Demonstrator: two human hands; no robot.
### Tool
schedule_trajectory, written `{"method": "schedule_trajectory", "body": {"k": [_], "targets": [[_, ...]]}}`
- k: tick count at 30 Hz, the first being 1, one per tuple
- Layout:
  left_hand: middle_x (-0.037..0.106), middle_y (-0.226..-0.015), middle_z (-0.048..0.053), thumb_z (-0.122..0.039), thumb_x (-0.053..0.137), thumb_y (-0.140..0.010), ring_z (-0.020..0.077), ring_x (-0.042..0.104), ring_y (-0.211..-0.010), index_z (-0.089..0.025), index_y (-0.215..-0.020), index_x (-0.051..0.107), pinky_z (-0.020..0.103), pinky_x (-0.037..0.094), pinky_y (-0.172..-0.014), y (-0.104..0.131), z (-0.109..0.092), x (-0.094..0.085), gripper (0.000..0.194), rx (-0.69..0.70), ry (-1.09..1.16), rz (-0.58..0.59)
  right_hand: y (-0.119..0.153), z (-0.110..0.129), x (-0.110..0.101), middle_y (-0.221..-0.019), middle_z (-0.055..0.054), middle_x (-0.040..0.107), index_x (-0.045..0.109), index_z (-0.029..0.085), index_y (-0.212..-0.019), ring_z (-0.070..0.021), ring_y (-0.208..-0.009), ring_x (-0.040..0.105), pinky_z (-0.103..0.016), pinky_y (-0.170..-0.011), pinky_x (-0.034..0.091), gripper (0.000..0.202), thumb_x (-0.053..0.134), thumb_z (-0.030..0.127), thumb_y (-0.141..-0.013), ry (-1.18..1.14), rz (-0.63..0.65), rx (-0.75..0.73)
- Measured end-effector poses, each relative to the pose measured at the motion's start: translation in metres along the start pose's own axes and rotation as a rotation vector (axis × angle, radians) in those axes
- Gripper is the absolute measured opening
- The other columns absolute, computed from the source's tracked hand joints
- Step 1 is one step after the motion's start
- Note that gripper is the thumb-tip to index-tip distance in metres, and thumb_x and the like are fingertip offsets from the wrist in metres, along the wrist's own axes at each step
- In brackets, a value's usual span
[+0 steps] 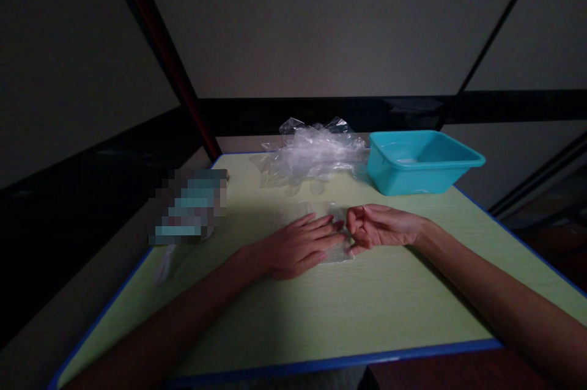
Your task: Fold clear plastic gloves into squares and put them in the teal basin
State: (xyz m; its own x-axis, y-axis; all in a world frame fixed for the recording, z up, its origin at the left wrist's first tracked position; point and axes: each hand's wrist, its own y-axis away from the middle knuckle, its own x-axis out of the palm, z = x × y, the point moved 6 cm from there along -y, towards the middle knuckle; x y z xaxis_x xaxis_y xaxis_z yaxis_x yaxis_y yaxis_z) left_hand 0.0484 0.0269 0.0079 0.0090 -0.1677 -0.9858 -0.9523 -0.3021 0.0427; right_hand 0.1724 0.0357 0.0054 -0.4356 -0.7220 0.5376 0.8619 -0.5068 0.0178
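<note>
A small clear plastic bag (337, 253) lies flat near the middle of the table. My left hand (298, 248) rests palm down on it, fingers stretched out to the right and covering much of the film. At the bag's right edge is my right hand (378, 228), turned partly palm up with its fingers curled in. Its fingertips close on the edge of the film, close to the tips of my left fingers; the exact pinch is partly hidden.
A crumpled heap of clear plastic bags (316, 151) lies at the back of the pale green table (293, 329), which has a blue edge. Right of the heap stands a turquoise plastic basin (422, 176). A blurred-out item (192, 206) lies at the left edge, with whitish plastic (166, 264) beside it.
</note>
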Motion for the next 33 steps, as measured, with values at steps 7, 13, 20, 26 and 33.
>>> {"method": "schedule_trajectory", "body": {"k": [7,13,20,26,33], "targets": [[0.022,-0.142,0.007,-0.026,0.025,-0.091,0.0193,0.009,-0.132,-0.016,-0.134,0.024,0.038,0.007,-0.106,0.000,-0.003,-0.001,0.045,0.016,-0.017,-0.014,0.000,-0.002,0.007,-0.062,0.000,0.055,0.056,0.008,-0.084,-0.0082,-0.059,0.052,-0.033,-0.081,0.042,0.039,0.052,0.047,-0.079,0.109,0.078,0.004],[0.027,-0.140,0.007,-0.027,0.028,-0.090,0.0200,0.009,-0.131,-0.016,-0.133,0.028,0.038,0.009,-0.106,0.000,-0.003,-0.001,0.044,0.016,-0.041,-0.019,0.003,-0.002,0.005,-0.063,0.002,0.050,0.055,0.009,-0.085,-0.0074,-0.057,0.048,-0.031,-0.078,0.042,0.039,0.052,0.047,-0.079,0.238,0.097,0.020],[0.020,-0.142,0.006,-0.030,0.028,-0.090,0.0211,0.010,-0.131,-0.020,-0.135,0.023,0.042,0.008,-0.105,0.001,-0.004,-0.002,0.046,0.020,-0.060,-0.026,0.005,0.004,0.001,-0.065,0.003,0.047,0.054,0.009,-0.089,-0.0054,-0.055,0.044,-0.026,-0.068,0.044,0.036,0.053,0.044,-0.080,0.324,0.077,0.008],[0.020,-0.142,0.006,-0.033,0.031,-0.089,0.0200,0.013,-0.131,-0.017,-0.135,0.023,0.040,0.009,-0.106,0.000,-0.025,-0.005,0.049,0.104,-0.014,-0.052,0.003,0.015,-0.007,-0.069,0.001,0.051,0.055,0.010,-0.089,-0.0058,-0.061,0.048,-0.019,-0.060,0.040,0.037,0.052,0.046,-0.079,0.376,-0.107,-0.091],[0.013,-0.144,0.005,-0.032,0.034,-0.088,0.0200,0.008,-0.132,-0.019,-0.136,0.021,0.038,0.010,-0.107,0.001,-0.032,-0.002,0.051,0.110,0.026,-0.032,0.005,0.017,-0.009,-0.075,-0.001,0.053,0.056,0.010,-0.089,-0.0063,-0.063,0.050,-0.018,-0.058,0.040,0.039,0.056,0.047,-0.076,0.368,-0.180,-0.096]]}}
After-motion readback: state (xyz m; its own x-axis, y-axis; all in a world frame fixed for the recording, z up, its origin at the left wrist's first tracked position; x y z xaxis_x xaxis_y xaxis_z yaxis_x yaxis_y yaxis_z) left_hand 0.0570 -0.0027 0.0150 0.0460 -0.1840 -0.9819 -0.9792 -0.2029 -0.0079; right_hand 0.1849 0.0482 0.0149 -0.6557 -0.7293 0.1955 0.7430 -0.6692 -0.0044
